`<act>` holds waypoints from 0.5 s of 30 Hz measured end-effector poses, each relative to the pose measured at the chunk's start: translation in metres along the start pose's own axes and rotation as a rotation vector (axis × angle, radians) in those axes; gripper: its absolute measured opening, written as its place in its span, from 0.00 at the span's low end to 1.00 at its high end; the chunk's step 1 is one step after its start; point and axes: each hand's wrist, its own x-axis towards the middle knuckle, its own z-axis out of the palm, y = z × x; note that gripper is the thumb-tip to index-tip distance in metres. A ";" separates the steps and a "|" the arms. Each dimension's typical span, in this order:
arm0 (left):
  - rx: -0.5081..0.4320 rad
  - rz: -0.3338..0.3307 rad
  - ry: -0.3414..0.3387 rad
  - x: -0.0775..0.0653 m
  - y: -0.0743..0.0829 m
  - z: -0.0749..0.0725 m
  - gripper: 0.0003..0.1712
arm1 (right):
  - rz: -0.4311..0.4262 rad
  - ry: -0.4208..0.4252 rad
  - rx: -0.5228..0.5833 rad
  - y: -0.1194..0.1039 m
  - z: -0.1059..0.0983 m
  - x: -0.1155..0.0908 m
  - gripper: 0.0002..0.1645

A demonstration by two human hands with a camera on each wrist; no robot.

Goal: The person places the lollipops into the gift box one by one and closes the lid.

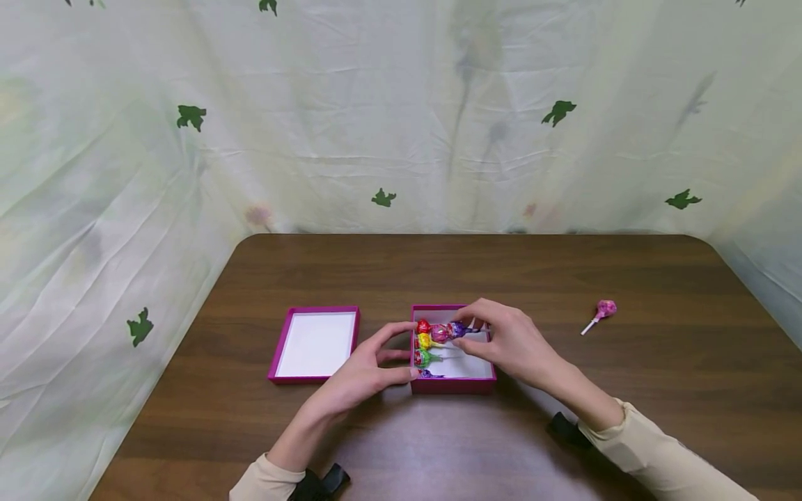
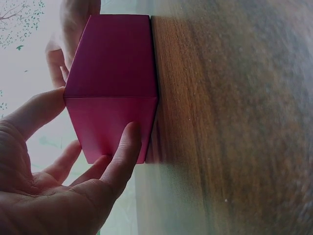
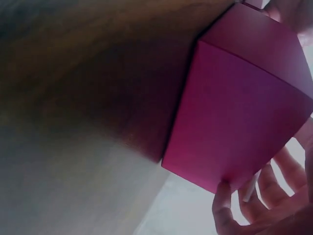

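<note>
A magenta box (image 1: 452, 387) with a white inside stands on the table, holding several wrapped lollipops along its left side. Among them are a red lollipop (image 1: 423, 325), a yellow one (image 1: 425, 341), a green one (image 1: 424, 358) and a pink one (image 1: 441, 333). My right hand (image 1: 510, 344) pinches a purple lollipop (image 1: 458, 330) over the box's far right part, beside the pink one. Its white stick (image 3: 252, 187) shows between the fingers in the right wrist view. With fairly straight fingers, my left hand (image 1: 360, 376) touches the box's left side and rim.
Left of the box lies its magenta lid (image 1: 315, 344), white inside facing up. A pink lollipop (image 1: 606, 309) lies apart on the wooden table (image 1: 658, 403) to the right. Behind the table hangs a pale curtain (image 1: 351, 139) with green leaf shapes.
</note>
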 end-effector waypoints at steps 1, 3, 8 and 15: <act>0.001 -0.003 0.000 0.000 0.000 0.000 0.38 | 0.002 -0.005 -0.010 0.000 0.001 0.000 0.19; 0.002 -0.007 0.000 0.000 0.000 0.000 0.38 | 0.003 -0.013 -0.030 0.000 0.002 0.001 0.19; 0.005 -0.011 -0.003 0.000 0.000 0.000 0.38 | -0.042 0.005 -0.058 -0.002 0.005 0.004 0.20; 0.005 -0.004 -0.005 0.000 0.001 0.000 0.38 | -0.102 0.030 -0.021 -0.006 0.008 0.007 0.19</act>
